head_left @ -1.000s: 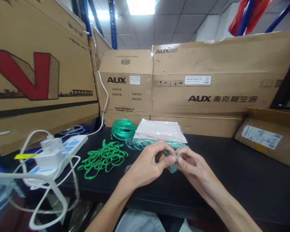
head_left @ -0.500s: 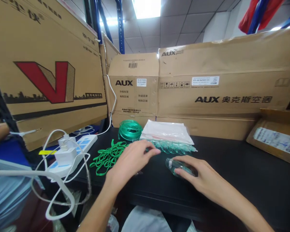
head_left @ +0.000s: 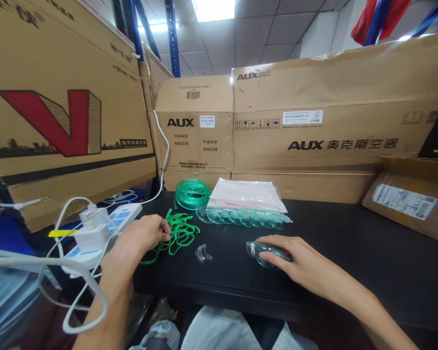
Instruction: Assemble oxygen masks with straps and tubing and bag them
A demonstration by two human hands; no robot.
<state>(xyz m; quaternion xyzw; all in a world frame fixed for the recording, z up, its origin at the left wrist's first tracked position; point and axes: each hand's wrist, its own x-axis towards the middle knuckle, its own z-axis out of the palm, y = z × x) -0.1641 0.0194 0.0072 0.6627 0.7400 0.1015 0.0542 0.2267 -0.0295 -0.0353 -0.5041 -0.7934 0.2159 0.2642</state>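
My left hand point(head_left: 138, 240) lies on a heap of green elastic bands point(head_left: 178, 232) on the black table point(head_left: 350, 262), its fingertips pinched on the strands. My right hand point(head_left: 295, 260) rests on the table with its fingers wrapped over a clear green-tinted plastic mask point(head_left: 261, 252). Between the two hands lie small clear clips point(head_left: 202, 253). Behind them, a row of stacked clear masks point(head_left: 241, 216) sits under a pile of clear plastic bags point(head_left: 246, 194). A coil of green tubing point(head_left: 191, 193) lies at the back.
Big cardboard boxes point(head_left: 314, 126) wall in the table's back and left. A white power strip point(head_left: 102, 228) with plugged chargers and looping white cables point(head_left: 76, 291) sits at the left edge. A labelled brown parcel point(head_left: 405, 204) lies at the right.
My hands came apart: the right one set the mask down on the table and stays on it, while the left moved left to the green bands.
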